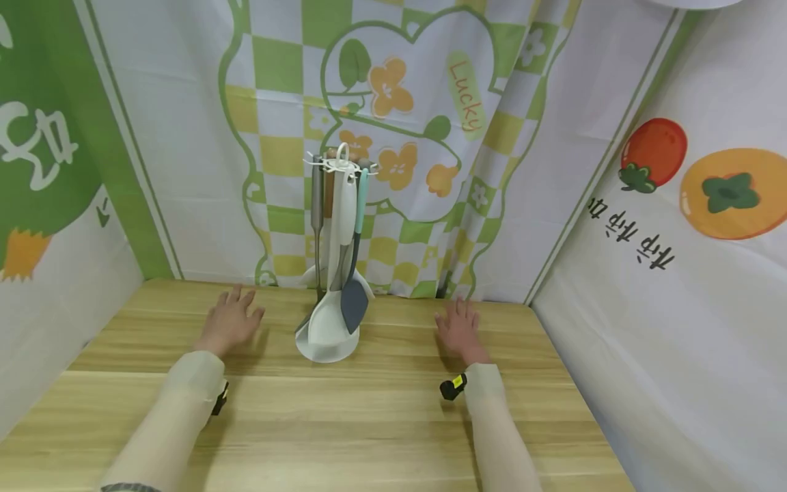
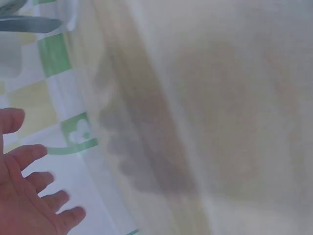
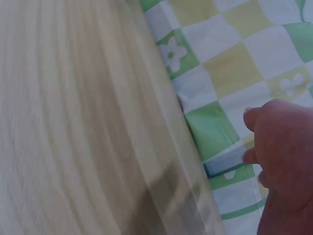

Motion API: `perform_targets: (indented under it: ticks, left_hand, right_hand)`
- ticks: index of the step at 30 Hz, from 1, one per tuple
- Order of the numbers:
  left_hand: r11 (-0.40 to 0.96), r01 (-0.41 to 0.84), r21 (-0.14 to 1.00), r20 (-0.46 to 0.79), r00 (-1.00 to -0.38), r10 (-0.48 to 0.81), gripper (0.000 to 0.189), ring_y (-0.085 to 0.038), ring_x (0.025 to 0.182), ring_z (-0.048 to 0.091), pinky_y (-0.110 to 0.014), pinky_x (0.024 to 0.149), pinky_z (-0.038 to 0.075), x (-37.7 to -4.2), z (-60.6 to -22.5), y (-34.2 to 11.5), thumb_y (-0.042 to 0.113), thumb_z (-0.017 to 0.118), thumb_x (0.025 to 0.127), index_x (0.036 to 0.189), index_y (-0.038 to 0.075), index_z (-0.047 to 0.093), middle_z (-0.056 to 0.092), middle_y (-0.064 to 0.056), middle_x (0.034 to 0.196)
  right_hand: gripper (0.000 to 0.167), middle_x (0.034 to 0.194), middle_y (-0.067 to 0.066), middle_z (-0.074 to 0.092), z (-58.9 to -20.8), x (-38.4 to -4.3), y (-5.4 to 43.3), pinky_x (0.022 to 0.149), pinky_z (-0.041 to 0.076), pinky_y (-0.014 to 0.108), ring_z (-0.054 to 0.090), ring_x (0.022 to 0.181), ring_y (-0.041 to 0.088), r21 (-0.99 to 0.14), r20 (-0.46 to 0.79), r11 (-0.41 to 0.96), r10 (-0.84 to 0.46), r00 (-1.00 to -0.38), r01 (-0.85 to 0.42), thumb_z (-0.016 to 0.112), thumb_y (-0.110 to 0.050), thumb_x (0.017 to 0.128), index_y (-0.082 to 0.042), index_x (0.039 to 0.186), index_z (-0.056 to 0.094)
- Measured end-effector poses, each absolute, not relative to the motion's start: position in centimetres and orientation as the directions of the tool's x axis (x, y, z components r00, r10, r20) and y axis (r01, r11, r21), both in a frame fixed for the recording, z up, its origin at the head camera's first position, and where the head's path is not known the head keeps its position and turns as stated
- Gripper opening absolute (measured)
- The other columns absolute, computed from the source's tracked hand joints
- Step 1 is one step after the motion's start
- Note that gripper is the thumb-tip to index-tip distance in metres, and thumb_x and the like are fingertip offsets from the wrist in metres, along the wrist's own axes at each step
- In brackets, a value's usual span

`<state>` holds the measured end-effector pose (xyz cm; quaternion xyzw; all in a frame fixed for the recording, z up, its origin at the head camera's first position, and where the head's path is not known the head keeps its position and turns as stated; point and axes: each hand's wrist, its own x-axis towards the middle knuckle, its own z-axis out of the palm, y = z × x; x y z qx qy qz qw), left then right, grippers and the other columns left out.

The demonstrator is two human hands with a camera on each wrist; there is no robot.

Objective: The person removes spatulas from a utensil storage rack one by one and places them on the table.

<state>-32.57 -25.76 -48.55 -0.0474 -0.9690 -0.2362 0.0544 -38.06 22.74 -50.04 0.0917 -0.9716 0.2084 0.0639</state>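
Observation:
A white utensil rack (image 1: pixel 341 162) stands near the back of the table, hung with several kitchen tools. Among them are a white ladle (image 1: pixel 328 324), a turner with a teal handle and dark blue head (image 1: pixel 354 305), and a grey-handled tool (image 1: pixel 317 198) whose lower end is partly hidden. To the rack's left, my left hand (image 1: pixel 230 320) hovers over the wood with fingers spread, holding nothing; its shadow falls on the tabletop in the left wrist view. On the rack's other side is my right hand (image 1: pixel 460 329), also holding nothing, its fingers extended toward the curtain.
The wooden table (image 1: pixel 320 430) ends against a green and yellow checked curtain (image 1: pixel 279 164) at the back. A white cloth wall with fruit prints (image 1: pixel 652 154) rises on the right, and a green and white cloth (image 1: pixel 49 157) on the left.

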Motion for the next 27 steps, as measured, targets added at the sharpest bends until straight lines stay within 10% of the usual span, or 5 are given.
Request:
perform_targets:
  ticks: [11,27]
  left_hand:
    - [0.723,0.213,0.657,0.153,-0.977,0.148,0.055,-0.056,0.119,0.056,-0.061,0.093,0.057,-32.6,-44.6,-24.4,0.026,0.043,0.108,0.142,-0.018,0.044,0.052,-0.040,0.136]
    - [0.649,0.336,0.683,0.303,-0.938,0.167,0.042,-0.046,0.111,0.064,-0.059,0.092,0.057,-33.4,-39.3,-22.5,0.019,0.045,0.109,0.137,-0.010,0.056,0.062,-0.032,0.130]
  right_hand:
    - [0.058,0.158,0.041,0.020,-48.0,-37.4,22.1,0.123,0.019,0.067,0.017,0.148,0.057,-0.563,0.106,0.780,-0.259,-0.960,-0.273,0.043,-0.027,0.110,0.014,0.149,0.036]
    - [0.049,0.158,0.033,0.030,-44.3,-37.8,19.9,0.120,0.034,0.061,0.035,0.144,0.047,-0.643,0.262,0.644,-0.324,-0.909,-0.415,0.050,-0.021,0.108,0.008,0.147,0.045]
